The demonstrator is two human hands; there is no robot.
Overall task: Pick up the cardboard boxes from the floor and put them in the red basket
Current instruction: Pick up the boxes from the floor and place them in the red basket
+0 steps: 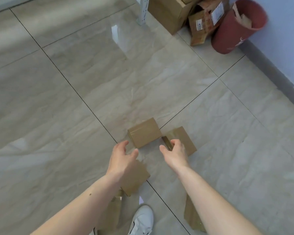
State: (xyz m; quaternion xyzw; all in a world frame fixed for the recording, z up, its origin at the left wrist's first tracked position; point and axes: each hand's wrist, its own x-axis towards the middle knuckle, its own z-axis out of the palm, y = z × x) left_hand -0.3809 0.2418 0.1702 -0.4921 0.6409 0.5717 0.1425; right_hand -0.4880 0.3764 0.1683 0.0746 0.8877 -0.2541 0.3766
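Observation:
A small taped cardboard box (144,132) lies on the tiled floor in front of me. Just right of it lies a second box (185,138). My left hand (121,158) hovers open just below and left of the first box, fingers spread. My right hand (176,152) is open over the near edge of the second box, fingers curled toward it. A third box (137,178) lies partly under my left wrist. Flat cardboard (192,216) lies under my right forearm. The red basket (236,29) stands far right by the wall, with cardboard pieces inside.
Larger cardboard boxes (170,16) and a torn labelled one (202,26) are stacked left of the basket. A white metal shelf leg (143,11) stands at the top. A blue wall with a dark skirting (278,77) runs along the right. My white shoe (143,221) is below.

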